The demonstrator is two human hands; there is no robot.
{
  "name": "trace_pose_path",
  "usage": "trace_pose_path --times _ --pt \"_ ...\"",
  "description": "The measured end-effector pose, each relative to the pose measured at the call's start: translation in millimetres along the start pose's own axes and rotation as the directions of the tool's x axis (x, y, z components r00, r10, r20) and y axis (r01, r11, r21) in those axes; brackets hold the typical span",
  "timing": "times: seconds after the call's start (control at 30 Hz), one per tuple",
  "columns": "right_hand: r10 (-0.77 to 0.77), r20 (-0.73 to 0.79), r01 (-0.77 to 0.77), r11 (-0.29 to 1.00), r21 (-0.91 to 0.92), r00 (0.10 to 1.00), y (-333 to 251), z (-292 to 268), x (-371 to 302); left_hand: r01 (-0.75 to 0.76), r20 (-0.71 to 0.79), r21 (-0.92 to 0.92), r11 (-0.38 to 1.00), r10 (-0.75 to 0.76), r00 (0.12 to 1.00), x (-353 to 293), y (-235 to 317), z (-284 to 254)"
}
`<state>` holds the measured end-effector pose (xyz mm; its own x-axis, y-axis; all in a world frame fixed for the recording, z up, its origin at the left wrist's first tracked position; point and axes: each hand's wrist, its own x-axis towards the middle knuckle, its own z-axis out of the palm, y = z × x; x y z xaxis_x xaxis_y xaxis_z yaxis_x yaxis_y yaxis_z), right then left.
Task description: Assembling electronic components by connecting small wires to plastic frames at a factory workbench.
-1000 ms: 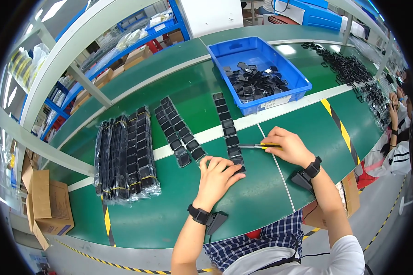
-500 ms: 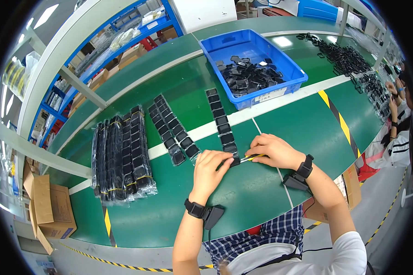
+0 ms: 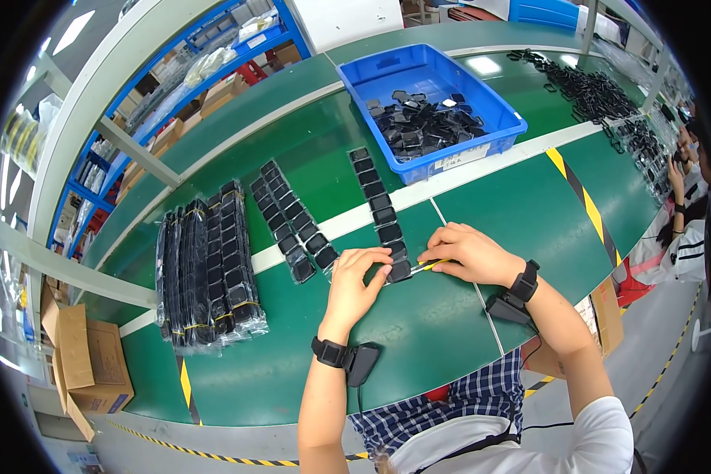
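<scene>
A strip of black square pieces in clear plastic lies lengthwise in front of me, its far end near the blue bin. My left hand pinches the left edge of its near end between thumb and fingers. From the other side, my right hand grips a slim yellow-and-black tool, whose thin metallic tip meets the strip's last square. The exact kind of tool cannot be made out. Two similar strips lie left of my left hand.
Bundled strips in clear plastic lie farther left. The blue bin holds loose black pieces. Black frame-like parts are heaped at the far right, where another person's hands work. A cardboard box stands left of the green table.
The left fingers have shifted slightly left and up, uncovering more of the strip's last square. The right hand with the tool has moved slightly left. The whole view has shifted a little.
</scene>
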<state>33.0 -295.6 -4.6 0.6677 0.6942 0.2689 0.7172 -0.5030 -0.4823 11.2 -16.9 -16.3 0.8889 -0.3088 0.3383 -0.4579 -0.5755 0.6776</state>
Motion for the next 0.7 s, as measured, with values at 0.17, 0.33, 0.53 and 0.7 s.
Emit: trace_pose_path --times 0.17,0.33,0.53,0.7 --pt "0.016 -0.01 -0.015 1.0 0.027 1.0 -2.6 -5.6 0.4 -0.045 0.001 0.069 0.997 0.045 0.999 0.8 0.6 -1.1" --pt "0.024 0.035 -0.025 0.999 0.037 0.999 -1.2 -8.4 -0.4 -0.041 0.016 0.155 0.987 0.039 0.999 -1.3 2.8 1.2" --pt "0.033 0.043 -0.035 0.998 0.045 0.999 -4.2 -5.5 0.9 -0.024 -0.001 0.133 0.991 0.025 1.0 -2.0 2.7 2.4" --pt "0.014 0.039 -0.016 0.999 0.051 0.999 -4.4 -2.6 0.1 -0.019 -0.001 0.1 0.995 0.019 1.0 -1.2 3.9 2.4"
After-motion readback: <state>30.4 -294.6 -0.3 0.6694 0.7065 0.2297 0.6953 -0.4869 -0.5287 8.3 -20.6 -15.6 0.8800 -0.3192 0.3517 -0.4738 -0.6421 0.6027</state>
